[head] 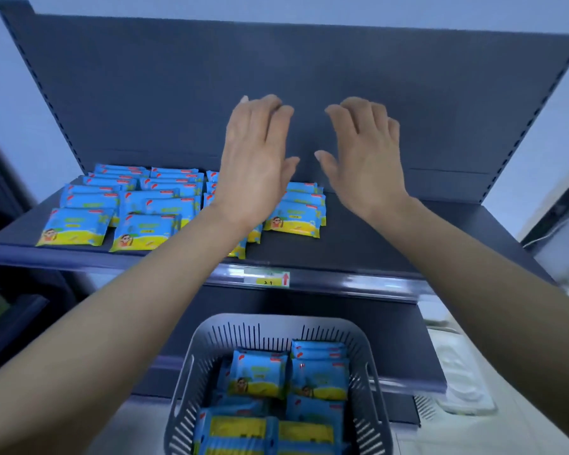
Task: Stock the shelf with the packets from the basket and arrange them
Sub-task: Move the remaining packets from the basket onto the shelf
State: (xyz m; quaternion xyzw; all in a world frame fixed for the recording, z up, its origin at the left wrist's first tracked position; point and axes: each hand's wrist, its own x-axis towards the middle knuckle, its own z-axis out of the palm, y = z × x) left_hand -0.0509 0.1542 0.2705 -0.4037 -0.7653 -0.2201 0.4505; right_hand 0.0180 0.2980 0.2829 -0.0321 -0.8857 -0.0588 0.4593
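Packets (76, 226) are sitting in two places.

On the shelf (375, 247), four front-to-back columns are lying flat and overlapping like shingles, all on the left half.
- Far-left column: showing six.
- Second column: looking like six, but the overlap is making that shaky.
- Third column: mostly hiding behind the left forearm, so I can't count it.
- Fourth column: showing four.

In the basket (276, 320): one grey slotted basket is sitting near, below the shelf and about centre. At least six packets are showing on top with more lying under them. I can't read the total.

Two hands are up over the shelf, in front of the back panel (309, 60).
- The left hand (257, 159) is hovering above the third column.
- The right hand (365, 156) is hovering just right of the fourth column, not touching it.
- Fingers on both are hanging loose and slightly spread, grasping nothing.
- The thumbs are pointing toward each other, close but apart.

One price tag (271, 279) is sitting on the shelf's front rail, with a yellow strip and a red arrow pointing up.
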